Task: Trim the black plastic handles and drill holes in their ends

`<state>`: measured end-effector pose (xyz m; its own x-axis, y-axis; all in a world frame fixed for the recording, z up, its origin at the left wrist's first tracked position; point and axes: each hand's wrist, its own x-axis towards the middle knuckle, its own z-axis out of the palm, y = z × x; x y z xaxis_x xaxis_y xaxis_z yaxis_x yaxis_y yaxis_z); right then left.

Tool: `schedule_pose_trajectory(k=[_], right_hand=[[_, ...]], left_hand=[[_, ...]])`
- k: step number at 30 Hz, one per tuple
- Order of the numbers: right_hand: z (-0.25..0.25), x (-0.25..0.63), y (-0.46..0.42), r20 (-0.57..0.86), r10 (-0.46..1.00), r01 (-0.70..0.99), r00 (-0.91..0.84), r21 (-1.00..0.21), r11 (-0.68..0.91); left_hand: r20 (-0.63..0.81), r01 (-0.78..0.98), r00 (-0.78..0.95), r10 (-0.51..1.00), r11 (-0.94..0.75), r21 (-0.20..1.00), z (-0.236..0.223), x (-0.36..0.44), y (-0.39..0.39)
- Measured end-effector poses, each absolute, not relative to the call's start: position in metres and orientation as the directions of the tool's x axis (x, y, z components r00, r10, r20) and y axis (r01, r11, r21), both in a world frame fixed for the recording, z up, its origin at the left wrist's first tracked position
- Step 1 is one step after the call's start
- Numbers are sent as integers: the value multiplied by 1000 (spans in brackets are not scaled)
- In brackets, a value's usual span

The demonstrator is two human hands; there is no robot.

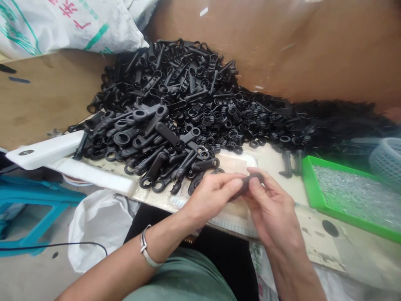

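Observation:
Between my two hands, over the front edge of the worktable (272,188), is a black plastic handle-shaped part (246,186). My left hand (213,190) pinches one end of it with the thumb on top. My right hand (271,200) closes round the other end, its thumb pressed on the part; the fingers hide much of its shape. Just beyond my left hand lies a heap of similar black handles (150,133) with ringed ends. Small black ring pieces (233,133) are piled to the right of these handles.
A green tray (308,179) of small clear pieces stands at right, beside a pale perforated basket (387,156). White sacks (69,29) hang over the back left. A white slab (46,150) juts from the left edge, above a blue stool (31,209) and an open white bag (100,225).

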<state>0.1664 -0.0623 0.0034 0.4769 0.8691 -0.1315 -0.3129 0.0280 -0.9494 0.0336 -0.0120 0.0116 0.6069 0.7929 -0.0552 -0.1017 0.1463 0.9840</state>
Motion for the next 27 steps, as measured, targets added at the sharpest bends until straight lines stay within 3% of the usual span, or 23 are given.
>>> schedule_pose_trajectory(k=[5, 11, 14, 16, 18, 19, 21, 23, 27], right_hand=[[15, 187, -60, -37, 956, -11, 291, -999, -35], [12, 172, -74, 133, 888, 119, 440, -989, 89], [8, 166, -84, 167, 882, 176, 442, -980, 97], [10, 173, -89, 215, 894, 298, 394, -950, 97], [15, 187, -92, 266, 918, 443, 292, -889, 117], [18, 195, -94, 277, 933, 487, 230, -863, 136], [24, 209, -96, 276, 951, 515, 138, -840, 170], [27, 215, -98, 266, 955, 506, 134, -846, 164], [22, 211, -98, 233, 955, 543, 184, -834, 99]], left_hand=[[-105, -211, 715, 692, 356, 910, 17, 37, -10], [-175, -473, 585, 792, 509, 719, 20, 42, -18], [-173, -463, 597, 783, 513, 723, 20, 40, -22], [-123, -392, 529, 840, 370, 842, 19, 36, -25], [49, -198, 443, 895, 45, 979, 19, 30, -26], [159, -65, 458, 875, -146, 987, 20, 27, -26], [269, 145, 604, 750, -435, 889, 20, 23, -26], [204, 229, 722, 662, -506, 831, 20, 23, -27], [128, 189, 740, 661, -386, 903, 15, 30, -28]])
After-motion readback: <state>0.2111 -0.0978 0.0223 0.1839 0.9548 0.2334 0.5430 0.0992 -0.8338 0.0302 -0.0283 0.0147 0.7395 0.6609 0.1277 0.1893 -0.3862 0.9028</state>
